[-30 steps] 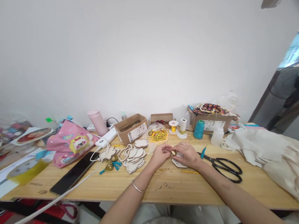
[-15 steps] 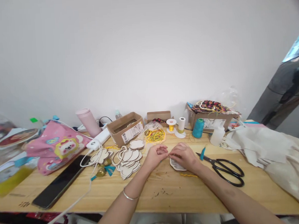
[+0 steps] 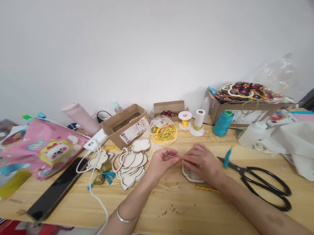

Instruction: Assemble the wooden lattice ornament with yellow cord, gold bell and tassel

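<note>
My left hand (image 3: 164, 164) is closed in a pinch, thumb and fingertips pressed together. Its tips meet those of my right hand (image 3: 201, 163), which is also closed. A tiny brownish bit shows where the fingertips meet, too small to name. Beneath my right hand lies a pale wooden piece with a lattice pattern (image 3: 190, 175), partly covered by the palm. A twisted yellow cord (image 3: 207, 188) lies under the right wrist. To the left of my left hand is a pile of pale wooden cutouts (image 3: 132, 165).
Black-handled scissors (image 3: 267, 185) and a teal tassel (image 3: 228, 158) lie at right. Behind stand a teal thread cone (image 3: 223, 123), spools (image 3: 185, 119), cardboard boxes (image 3: 128, 128) and a bag of yellow cord (image 3: 164, 133). At left are a phone (image 3: 57, 189), white cable (image 3: 99, 199) and pink bag (image 3: 45, 147).
The view has shifted nearer to the table and tilted, so things look larger and spread outward. Both hands stay fingertip to fingertip, with the right hand's fingers slightly more extended.
</note>
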Demonstrator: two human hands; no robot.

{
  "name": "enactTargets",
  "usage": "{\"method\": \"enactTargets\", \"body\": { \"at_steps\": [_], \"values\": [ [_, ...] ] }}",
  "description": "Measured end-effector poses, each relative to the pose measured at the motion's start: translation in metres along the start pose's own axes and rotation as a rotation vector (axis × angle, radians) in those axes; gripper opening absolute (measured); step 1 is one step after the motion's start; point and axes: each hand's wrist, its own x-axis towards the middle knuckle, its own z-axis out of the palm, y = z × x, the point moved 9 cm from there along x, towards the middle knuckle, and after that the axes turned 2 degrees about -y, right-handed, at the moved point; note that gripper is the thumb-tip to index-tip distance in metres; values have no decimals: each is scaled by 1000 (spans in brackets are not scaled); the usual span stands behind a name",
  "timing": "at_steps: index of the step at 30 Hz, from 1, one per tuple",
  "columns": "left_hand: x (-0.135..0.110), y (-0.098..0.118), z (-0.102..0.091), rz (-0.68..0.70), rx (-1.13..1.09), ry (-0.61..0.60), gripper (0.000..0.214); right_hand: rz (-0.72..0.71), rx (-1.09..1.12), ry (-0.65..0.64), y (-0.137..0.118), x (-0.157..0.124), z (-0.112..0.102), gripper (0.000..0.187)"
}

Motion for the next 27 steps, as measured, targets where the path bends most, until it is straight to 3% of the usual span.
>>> {"method": "enactTargets", "body": {
  "at_steps": [7, 16, 27],
  "values": [
    [-2, -2, 9, 18, 113, -93, 19, 31, -50, 33, -4, 1, -11, 14],
    [0, -2, 2, 58, 124, -15, 15, 81, 37, -34, -10, 12, -10, 14],
    [-2, -2, 2, -28, 67, 28, 7, 182, 243, 56, 10, 3, -14, 10]
  ]
}}
